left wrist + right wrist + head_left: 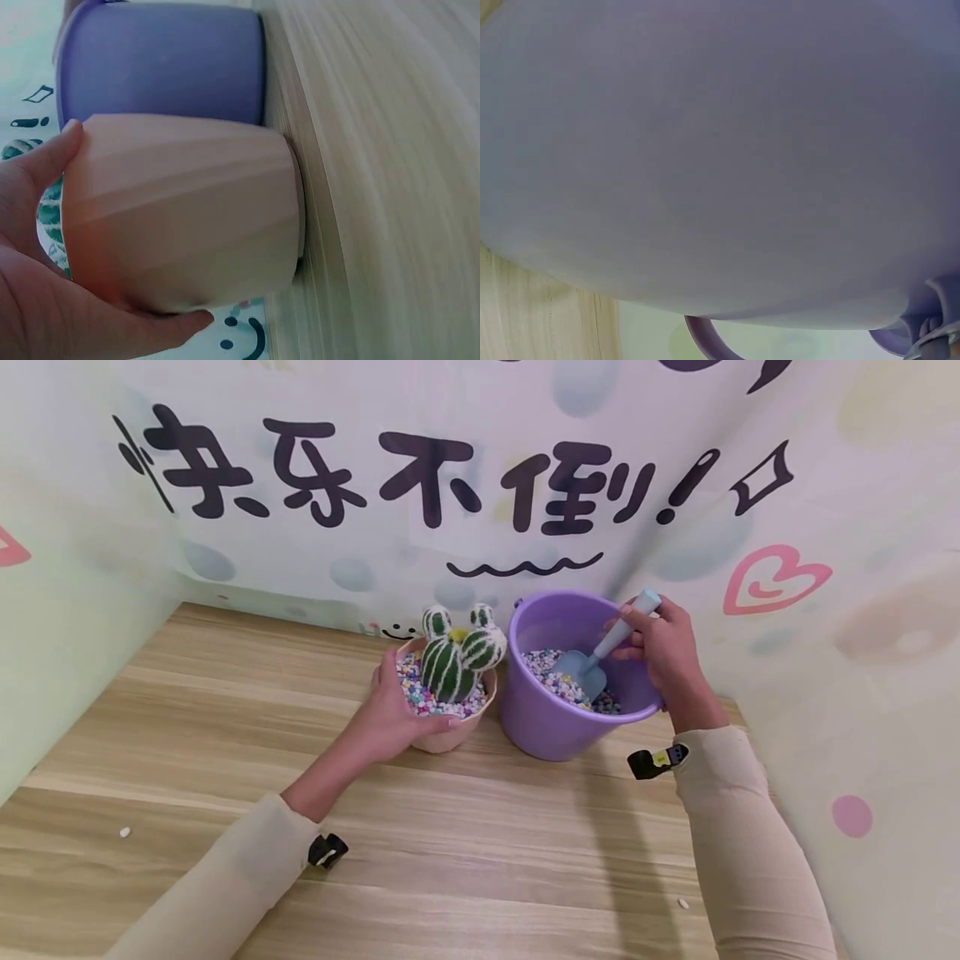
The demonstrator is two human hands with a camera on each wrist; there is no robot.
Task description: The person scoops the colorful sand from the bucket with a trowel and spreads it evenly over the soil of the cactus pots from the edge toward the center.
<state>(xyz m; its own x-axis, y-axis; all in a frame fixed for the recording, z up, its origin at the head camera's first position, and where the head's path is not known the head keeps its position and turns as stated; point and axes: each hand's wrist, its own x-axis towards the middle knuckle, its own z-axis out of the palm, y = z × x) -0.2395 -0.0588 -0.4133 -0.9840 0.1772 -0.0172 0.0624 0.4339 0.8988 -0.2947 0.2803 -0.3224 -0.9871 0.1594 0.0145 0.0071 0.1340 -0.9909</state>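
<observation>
My left hand (384, 720) grips a pale pink flower pot (444, 741) around its rim, thumb on the near side. In the pot a green and white toy cactus (447, 670) stands among colourful pebbles (427, 703). The left wrist view shows the faceted pot wall (180, 202) with the left hand (45, 292) at its rim. My right hand (663, 642) holds a small blue shovel (618, 633) by its handle inside a purple bucket (547, 720). The blade (581, 672) rests in mixed pebbles (543, 664). Bucket wall (705, 150) fills most of the right wrist view, with the right hand out of sight there.
Both containers stand side by side on a wood-grain table (465, 860), close to a printed backdrop (412, 552). One white pebble (125, 832) lies at the left and another pebble (683, 903) near the front right. The backdrop also borders the table's right side.
</observation>
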